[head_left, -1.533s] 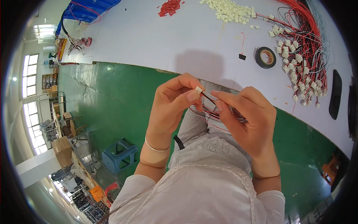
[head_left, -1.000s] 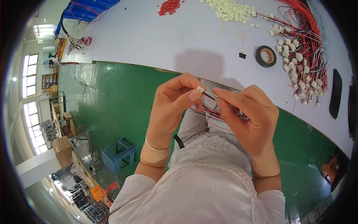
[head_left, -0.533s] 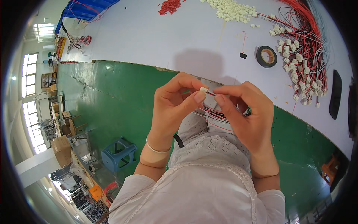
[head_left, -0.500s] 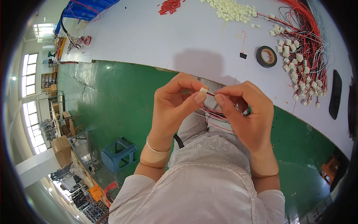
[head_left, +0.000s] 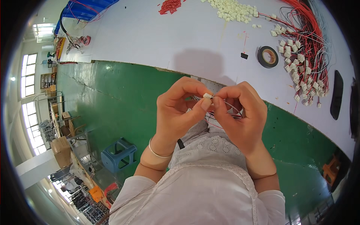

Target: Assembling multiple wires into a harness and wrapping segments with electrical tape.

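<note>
Between the thumb and forefinger of my left hand [head_left: 183, 103] is a small white plug connector [head_left: 207, 96]. My right hand [head_left: 240, 108] pinches a thin wire [head_left: 213, 97] right at the connector's side; whether its end sits inside the housing is too small to tell. A pale wire [head_left: 234, 108] curves out beside my right fingers. More red and dark wires lie over my lap below, partly hidden by my hands. Both hands are above my lap, just short of the table's near edge.
On the white table [head_left: 135, 37] lie a black tape roll [head_left: 267, 57], a pile of white connectors [head_left: 232, 10], red small parts [head_left: 170, 6] and bundled wires with connectors [head_left: 300, 71]. A blue stool [head_left: 118, 154] stands on the green floor [head_left: 101, 93] at left.
My right hand has moved left, close against the connector, and now pinches a wire there. The red and dark wires near the connector no longer stretch between the hands; a pale wire shows.
</note>
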Demonstrator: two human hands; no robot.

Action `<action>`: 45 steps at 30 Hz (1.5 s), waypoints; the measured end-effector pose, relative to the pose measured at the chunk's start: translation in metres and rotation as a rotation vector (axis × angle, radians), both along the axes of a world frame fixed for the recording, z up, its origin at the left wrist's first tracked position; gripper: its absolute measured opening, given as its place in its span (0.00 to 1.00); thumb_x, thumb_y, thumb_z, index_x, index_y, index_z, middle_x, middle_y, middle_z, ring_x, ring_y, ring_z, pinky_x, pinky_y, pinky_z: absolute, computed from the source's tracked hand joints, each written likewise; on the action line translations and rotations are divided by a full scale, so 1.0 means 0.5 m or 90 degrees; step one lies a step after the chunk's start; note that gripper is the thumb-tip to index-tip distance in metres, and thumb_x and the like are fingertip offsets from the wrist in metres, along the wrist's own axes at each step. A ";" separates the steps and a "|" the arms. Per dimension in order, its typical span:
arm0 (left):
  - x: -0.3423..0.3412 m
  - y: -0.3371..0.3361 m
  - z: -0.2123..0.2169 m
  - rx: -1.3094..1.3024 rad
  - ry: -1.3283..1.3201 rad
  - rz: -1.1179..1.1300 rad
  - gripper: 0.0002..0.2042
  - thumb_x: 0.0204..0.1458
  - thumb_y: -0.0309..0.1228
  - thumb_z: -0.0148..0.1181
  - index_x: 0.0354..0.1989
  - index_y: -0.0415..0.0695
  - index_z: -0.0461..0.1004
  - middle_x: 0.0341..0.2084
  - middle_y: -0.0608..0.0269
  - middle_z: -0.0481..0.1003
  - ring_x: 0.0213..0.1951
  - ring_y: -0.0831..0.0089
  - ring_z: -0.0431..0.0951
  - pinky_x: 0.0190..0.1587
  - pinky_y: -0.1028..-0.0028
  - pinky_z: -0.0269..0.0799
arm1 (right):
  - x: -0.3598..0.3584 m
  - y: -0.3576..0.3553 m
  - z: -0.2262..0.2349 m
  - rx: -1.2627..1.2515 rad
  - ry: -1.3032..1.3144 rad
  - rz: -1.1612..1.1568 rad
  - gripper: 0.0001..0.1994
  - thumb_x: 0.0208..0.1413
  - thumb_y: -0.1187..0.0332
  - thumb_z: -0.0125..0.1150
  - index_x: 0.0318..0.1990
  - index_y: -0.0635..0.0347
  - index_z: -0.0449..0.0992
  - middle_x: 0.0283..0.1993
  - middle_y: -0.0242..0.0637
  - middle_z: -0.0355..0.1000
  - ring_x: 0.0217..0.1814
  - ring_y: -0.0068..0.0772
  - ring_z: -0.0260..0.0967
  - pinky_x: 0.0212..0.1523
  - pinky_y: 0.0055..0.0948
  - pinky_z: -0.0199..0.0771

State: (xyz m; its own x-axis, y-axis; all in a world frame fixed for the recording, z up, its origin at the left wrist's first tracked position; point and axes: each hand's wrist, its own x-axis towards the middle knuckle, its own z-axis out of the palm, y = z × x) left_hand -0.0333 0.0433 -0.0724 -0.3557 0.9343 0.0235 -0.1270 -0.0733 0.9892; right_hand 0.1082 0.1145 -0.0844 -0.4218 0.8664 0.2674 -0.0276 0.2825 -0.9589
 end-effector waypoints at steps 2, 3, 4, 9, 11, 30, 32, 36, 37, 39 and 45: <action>0.000 0.001 -0.002 -0.003 -0.002 0.003 0.05 0.54 0.17 0.61 0.37 0.32 0.75 0.37 0.61 0.73 0.38 0.75 0.77 0.42 0.75 0.82 | 0.005 -0.003 -0.006 -0.008 -0.002 0.011 0.04 0.51 0.80 0.65 0.31 0.62 0.76 0.26 0.26 0.65 0.23 0.11 0.56 0.22 0.15 0.54; -0.002 -0.002 -0.006 0.000 -0.007 0.001 0.05 0.54 0.17 0.61 0.37 0.32 0.75 0.37 0.61 0.73 0.38 0.75 0.77 0.42 0.75 0.82 | 0.009 -0.005 -0.008 -0.018 -0.003 0.023 0.04 0.51 0.79 0.65 0.32 0.62 0.76 0.27 0.26 0.65 0.24 0.11 0.56 0.23 0.15 0.54; -0.004 -0.006 -0.008 -0.016 0.010 0.008 0.05 0.53 0.17 0.61 0.37 0.32 0.74 0.36 0.61 0.73 0.38 0.76 0.77 0.41 0.75 0.82 | 0.013 -0.007 -0.008 -0.013 -0.006 0.022 0.04 0.51 0.79 0.65 0.32 0.62 0.76 0.27 0.26 0.65 0.24 0.11 0.56 0.23 0.15 0.54; -0.001 -0.010 -0.014 -0.008 -0.030 0.028 0.04 0.53 0.17 0.62 0.36 0.33 0.75 0.35 0.62 0.73 0.36 0.77 0.77 0.39 0.76 0.81 | 0.021 -0.019 -0.015 -0.113 -0.018 0.053 0.03 0.54 0.77 0.66 0.35 0.63 0.77 0.29 0.27 0.67 0.26 0.13 0.58 0.26 0.15 0.56; -0.002 -0.009 -0.020 -0.029 -0.061 0.030 0.04 0.53 0.18 0.62 0.36 0.34 0.75 0.34 0.63 0.73 0.35 0.78 0.77 0.38 0.78 0.80 | 0.019 -0.021 -0.025 -0.145 -0.025 0.063 0.03 0.55 0.77 0.65 0.35 0.64 0.78 0.29 0.27 0.68 0.26 0.13 0.58 0.26 0.15 0.57; -0.020 -0.013 -0.043 -0.058 -0.188 0.135 0.12 0.61 0.26 0.56 0.50 0.35 0.76 0.39 0.54 0.81 0.38 0.69 0.81 0.41 0.72 0.76 | 0.012 0.013 -0.030 -0.076 -0.108 0.206 0.05 0.56 0.72 0.63 0.38 0.62 0.80 0.30 0.36 0.71 0.28 0.26 0.67 0.30 0.24 0.67; -0.053 -0.019 -0.045 -0.060 -0.195 0.137 0.13 0.61 0.26 0.56 0.52 0.36 0.75 0.38 0.54 0.81 0.38 0.67 0.82 0.42 0.72 0.77 | -0.005 0.057 -0.004 -0.029 -0.222 0.171 0.06 0.56 0.74 0.62 0.39 0.63 0.80 0.31 0.34 0.71 0.30 0.24 0.65 0.34 0.23 0.66; -0.097 -0.028 -0.051 -0.073 -0.226 0.146 0.15 0.61 0.25 0.55 0.55 0.36 0.73 0.38 0.52 0.81 0.38 0.68 0.83 0.42 0.73 0.79 | -0.114 0.172 0.039 0.174 -0.343 0.105 0.09 0.57 0.71 0.61 0.44 0.61 0.80 0.34 0.35 0.74 0.30 0.24 0.67 0.33 0.24 0.68; -0.105 -0.025 -0.054 -0.073 -0.234 0.150 0.15 0.61 0.25 0.55 0.55 0.36 0.73 0.38 0.52 0.81 0.38 0.68 0.83 0.42 0.73 0.79 | -0.155 0.205 0.032 0.208 -0.363 0.112 0.09 0.57 0.71 0.61 0.44 0.60 0.80 0.34 0.35 0.75 0.31 0.25 0.68 0.33 0.24 0.69; -0.119 -0.016 -0.061 -0.043 -0.239 0.190 0.17 0.60 0.24 0.56 0.57 0.35 0.70 0.38 0.51 0.81 0.37 0.69 0.83 0.39 0.74 0.80 | -0.242 0.274 0.002 0.289 -0.385 0.106 0.08 0.57 0.71 0.61 0.43 0.59 0.80 0.36 0.36 0.76 0.31 0.28 0.70 0.33 0.26 0.70; -0.166 -0.003 -0.082 -0.058 -0.277 0.148 0.18 0.61 0.23 0.55 0.59 0.36 0.68 0.40 0.50 0.81 0.39 0.72 0.82 0.39 0.75 0.81 | -0.371 0.375 -0.058 0.389 -0.379 0.098 0.08 0.55 0.71 0.62 0.42 0.56 0.81 0.37 0.35 0.76 0.30 0.31 0.71 0.33 0.28 0.72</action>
